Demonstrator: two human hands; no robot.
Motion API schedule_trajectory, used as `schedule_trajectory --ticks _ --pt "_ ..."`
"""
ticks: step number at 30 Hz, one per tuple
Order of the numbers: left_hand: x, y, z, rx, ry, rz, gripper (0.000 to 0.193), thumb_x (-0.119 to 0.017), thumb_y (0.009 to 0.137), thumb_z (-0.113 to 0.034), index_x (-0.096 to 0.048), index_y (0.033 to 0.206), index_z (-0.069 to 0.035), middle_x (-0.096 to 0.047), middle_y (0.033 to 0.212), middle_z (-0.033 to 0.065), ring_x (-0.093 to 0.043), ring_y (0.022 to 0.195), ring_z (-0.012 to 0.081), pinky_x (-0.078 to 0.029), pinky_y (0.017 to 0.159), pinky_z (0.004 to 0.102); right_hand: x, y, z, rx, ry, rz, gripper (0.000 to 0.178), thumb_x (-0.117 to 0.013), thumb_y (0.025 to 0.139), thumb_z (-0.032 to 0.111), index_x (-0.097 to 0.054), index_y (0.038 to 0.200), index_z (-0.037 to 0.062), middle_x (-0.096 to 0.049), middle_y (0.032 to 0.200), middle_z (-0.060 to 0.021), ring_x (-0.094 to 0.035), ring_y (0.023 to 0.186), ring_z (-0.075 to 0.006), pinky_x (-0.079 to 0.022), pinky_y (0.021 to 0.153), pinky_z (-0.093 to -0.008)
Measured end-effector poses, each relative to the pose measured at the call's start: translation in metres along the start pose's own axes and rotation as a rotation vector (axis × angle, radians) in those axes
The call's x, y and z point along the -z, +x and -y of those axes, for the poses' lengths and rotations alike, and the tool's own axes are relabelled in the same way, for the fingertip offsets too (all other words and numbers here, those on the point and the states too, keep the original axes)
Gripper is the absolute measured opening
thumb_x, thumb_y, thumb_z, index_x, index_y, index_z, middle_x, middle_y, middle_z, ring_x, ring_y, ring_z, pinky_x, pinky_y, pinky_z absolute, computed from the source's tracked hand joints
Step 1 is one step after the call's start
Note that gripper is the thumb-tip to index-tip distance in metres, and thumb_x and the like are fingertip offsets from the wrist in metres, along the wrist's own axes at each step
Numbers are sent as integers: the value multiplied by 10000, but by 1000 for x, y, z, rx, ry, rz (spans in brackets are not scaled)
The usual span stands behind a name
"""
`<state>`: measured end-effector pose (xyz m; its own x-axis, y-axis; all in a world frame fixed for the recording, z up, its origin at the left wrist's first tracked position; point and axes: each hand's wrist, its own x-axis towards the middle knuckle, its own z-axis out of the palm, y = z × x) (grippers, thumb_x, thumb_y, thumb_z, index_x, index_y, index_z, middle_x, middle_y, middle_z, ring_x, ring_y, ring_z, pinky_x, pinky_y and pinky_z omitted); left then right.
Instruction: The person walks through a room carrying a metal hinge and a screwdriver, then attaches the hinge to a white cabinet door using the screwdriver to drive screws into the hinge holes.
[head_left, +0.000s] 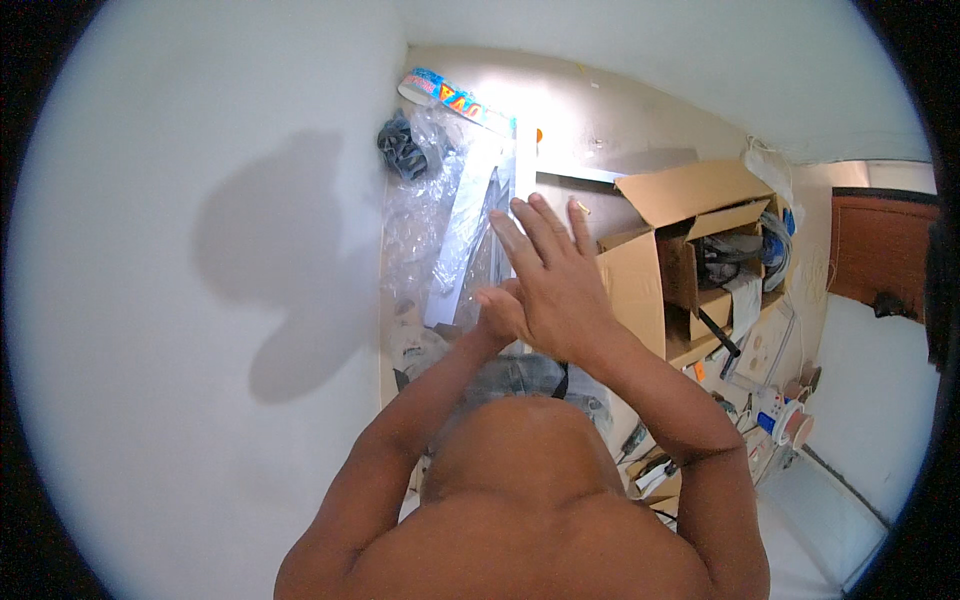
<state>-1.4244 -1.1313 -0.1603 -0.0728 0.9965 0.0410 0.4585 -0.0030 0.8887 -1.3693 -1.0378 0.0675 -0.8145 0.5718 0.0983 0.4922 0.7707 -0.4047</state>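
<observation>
My right hand (557, 287) is raised in front of my chest, back of the hand up, its fingers stretched out and apart with nothing in them. Under and beside its palm, my left hand (503, 317) meets it near the wrist. A short part of the left hand shows, but its fingers are mostly hidden behind the right, so their pose is unclear. Below and beyond the hands lie long white strips (462, 235) and crumpled clear plastic wrap (407, 237) on the floor.
An opened cardboard box (632, 290) holding cables stands to the right. A black bundle (402, 148) and a colourful printed band (447, 94) lie far left, by the white wall (150, 400). A spool (797, 428) and scattered tools are at lower right. A brown door (872, 250) is beyond.
</observation>
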Motion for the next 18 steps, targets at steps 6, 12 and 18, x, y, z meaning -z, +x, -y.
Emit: schedule_trajectory --ticks 6,12,18 --pt "-6 -5 3 -35 83 -44 389 -645 852 -171 -578 1203 -17 -668 1048 169 -649 979 321 -503 866 401 45 9 20 84 -31 -173 684 -524 910 555 -498 1343 27 -525 1305 -235 -469 1269 -417 -188 1121 -612" --pt "5 -9 -7 12 -384 -128 369 -617 884 -251 -600 1176 -25 -667 1057 154 -651 966 312 -514 844 392 -26 -17 -22 99 -100 216 432 -603 879 318 -555 1181 13 -559 1108 -190 -551 1062 -350 -347 1023 -545" --pt "-12 -4 3 -29 82 -7 126 -536 922 -175 -572 954 -59 -636 876 163 -628 850 375 -499 750 484 1 -49 -17 178 -299 583 337 -602 844 162 -541 1115 -28 -555 941 -168 -602 918 -309 -511 778 -450"
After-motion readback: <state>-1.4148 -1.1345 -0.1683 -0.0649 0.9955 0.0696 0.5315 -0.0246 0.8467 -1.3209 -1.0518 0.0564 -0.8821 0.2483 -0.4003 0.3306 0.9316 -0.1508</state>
